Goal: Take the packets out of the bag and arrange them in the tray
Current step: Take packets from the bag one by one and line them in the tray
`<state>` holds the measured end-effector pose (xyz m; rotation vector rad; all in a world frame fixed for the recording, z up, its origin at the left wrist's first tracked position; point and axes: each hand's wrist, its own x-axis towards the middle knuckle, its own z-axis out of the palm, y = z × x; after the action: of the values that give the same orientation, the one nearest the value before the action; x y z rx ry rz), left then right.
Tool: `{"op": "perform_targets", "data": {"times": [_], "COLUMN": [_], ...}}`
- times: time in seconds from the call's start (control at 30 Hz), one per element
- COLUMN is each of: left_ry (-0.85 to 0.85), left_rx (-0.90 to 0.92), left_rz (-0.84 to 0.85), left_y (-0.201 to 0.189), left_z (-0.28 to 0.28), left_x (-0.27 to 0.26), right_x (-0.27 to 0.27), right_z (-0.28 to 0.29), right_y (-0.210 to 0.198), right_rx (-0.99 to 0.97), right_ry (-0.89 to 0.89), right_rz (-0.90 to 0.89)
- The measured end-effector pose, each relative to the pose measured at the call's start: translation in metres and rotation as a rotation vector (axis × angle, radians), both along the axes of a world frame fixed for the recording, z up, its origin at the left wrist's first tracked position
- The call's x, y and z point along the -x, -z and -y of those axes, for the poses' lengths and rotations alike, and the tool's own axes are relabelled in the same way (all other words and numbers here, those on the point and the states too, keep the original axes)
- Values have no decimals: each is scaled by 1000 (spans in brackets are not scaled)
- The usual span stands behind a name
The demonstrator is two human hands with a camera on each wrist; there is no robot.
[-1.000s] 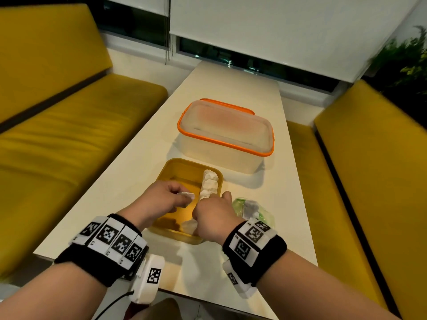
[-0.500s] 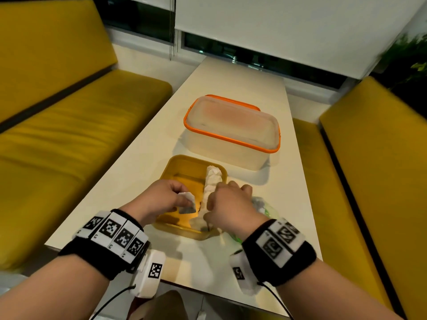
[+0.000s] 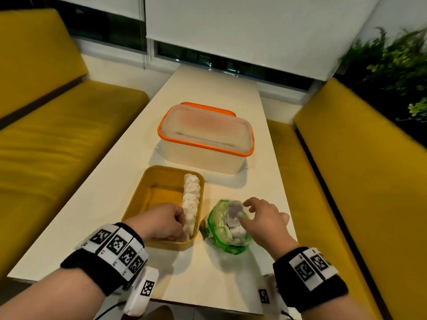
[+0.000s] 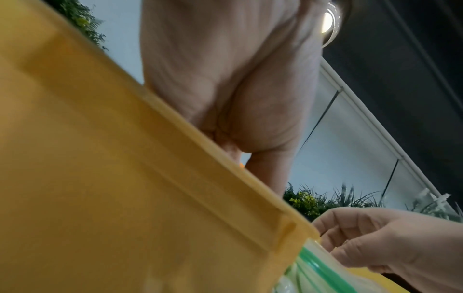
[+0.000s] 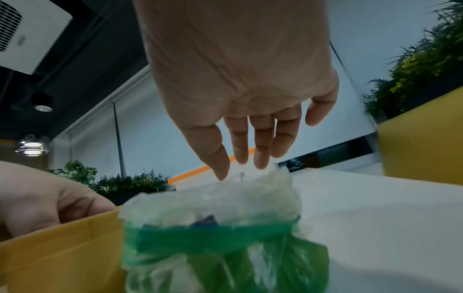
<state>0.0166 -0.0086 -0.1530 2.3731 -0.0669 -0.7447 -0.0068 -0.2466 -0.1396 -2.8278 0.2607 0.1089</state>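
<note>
A yellow tray (image 3: pixel 161 181) lies on the white table, with a row of white packets (image 3: pixel 191 197) along its right wall. My left hand (image 3: pixel 181 224) is down in the tray's near right corner, fingers curled onto the nearest packet of the row; the tray wall (image 4: pixel 125 178) hides those fingers in the left wrist view. Right of the tray lies a clear bag with a green rim (image 3: pixel 227 229) (image 5: pixel 213 234), with more packets inside. My right hand (image 3: pixel 245 213) (image 5: pixel 238 168) hovers over it, fingers straight, tips touching the bag's plastic.
A clear box with an orange-rimmed lid (image 3: pixel 205 135) stands behind the tray. Yellow benches (image 3: pixel 57 146) (image 3: pixel 358 181) run along both sides of the narrow table (image 3: pixel 231 273). Plants (image 3: pixel 392 65) are at the far right. The table's near edge is just under my wrists.
My right hand left the tray's packet row and moved right over the bag, fingers now spread. My left hand carried its packet down to the near end of the row.
</note>
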Motion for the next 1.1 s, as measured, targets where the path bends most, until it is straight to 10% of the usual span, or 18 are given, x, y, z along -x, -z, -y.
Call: {"op": "perform_targets", "data": {"times": [0.23,0.8,1.1], "left_ry": [77,38,70], "left_rx": [-269,-43,-292], "left_rz": [22,110,208], "left_y": [-6,0,1], "left_z": [2,20,34], "left_x": [-3,-6,-9], "right_x": [-7,-21,-15], "right_z": [-4,-3,0], "right_y": [10,22,26], "right_rx": [-106,-249,-164], "right_ry": [4,-21,-85], "right_rz": [-10,-19,-17]}}
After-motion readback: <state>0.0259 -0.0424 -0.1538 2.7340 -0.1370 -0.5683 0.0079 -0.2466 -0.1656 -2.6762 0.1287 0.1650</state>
